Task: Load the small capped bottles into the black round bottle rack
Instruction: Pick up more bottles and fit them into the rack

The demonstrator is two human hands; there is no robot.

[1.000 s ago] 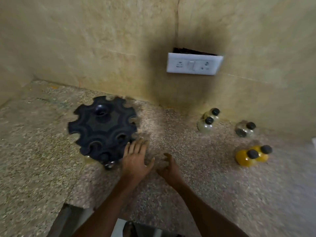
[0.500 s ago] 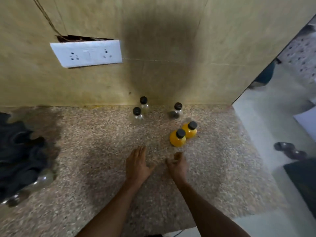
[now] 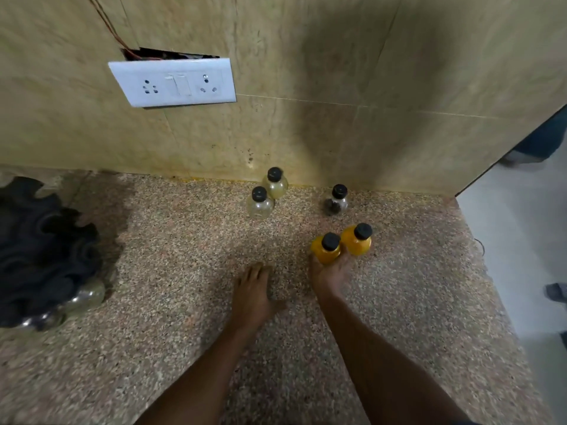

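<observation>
Curled round the near orange bottle (image 3: pixel 325 250), my right hand (image 3: pixel 329 273) grips its lower body, the fingertips at its sides, and the bottle stands upright on the counter (image 3: pixel 190 246) with its black cap on. Flat on the counter to the left of that, my left hand (image 3: pixel 253 291) rests with its fingers straight and close together and the thumb spread out to the right; it holds nothing and is apart from every bottle. Just behind and to the right of the held bottle, touching it, stands a second orange bottle (image 3: pixel 357 242), also capped. Farther back is a clear bottle (image 3: pixel 336 201) with something dark in its bottom, standing alone. To its left a pair of clear bottles stands close together: the front one (image 3: pixel 260 204) looks almost colourless, and the back one (image 3: pixel 275 185), pale yellowish, stands right at the foot of the wall (image 3: pixel 337 87). Off at the left edge, well apart from my hands, sits the black rack (image 3: pixel 43 250), partly cut off, with two clear bottles showing under its near rim (image 3: pixel 87 297). On the wall above hangs a white socket plate (image 3: pixel 173 82) with a dark gap behind its top edge.
</observation>
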